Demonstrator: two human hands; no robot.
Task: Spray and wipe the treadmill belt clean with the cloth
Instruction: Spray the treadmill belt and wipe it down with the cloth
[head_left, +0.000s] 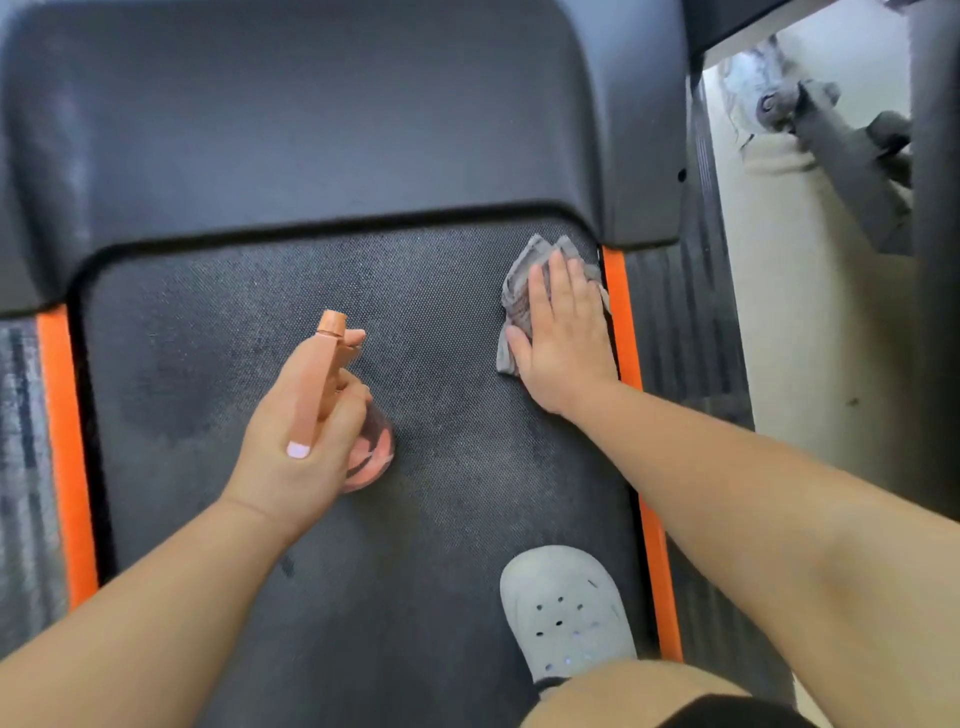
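Right hand (563, 332), fingers flat, presses the grey cloth (519, 291) at two o'clock on the treadmill belt (260, 312); left hand (306, 415) grips the spray bottle (366, 452). The clog (566, 613) may slip on damp patches (166, 395).

Right hand (563, 340) presses cloth (519, 291) flat on belt (441, 493); left hand (298, 441) holds spray bottle (337, 353)

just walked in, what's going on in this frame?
A person is cleaning the treadmill belt. The left hand grips a pink spray bottle over the middle of the belt, nozzle pointing forward. The right hand presses flat on a grey cloth at the belt's right edge, beside the orange strip and just short of the motor cover. A darker, damp-looking patch shows left of the bottle. One foot in a grey clog stands on the belt.
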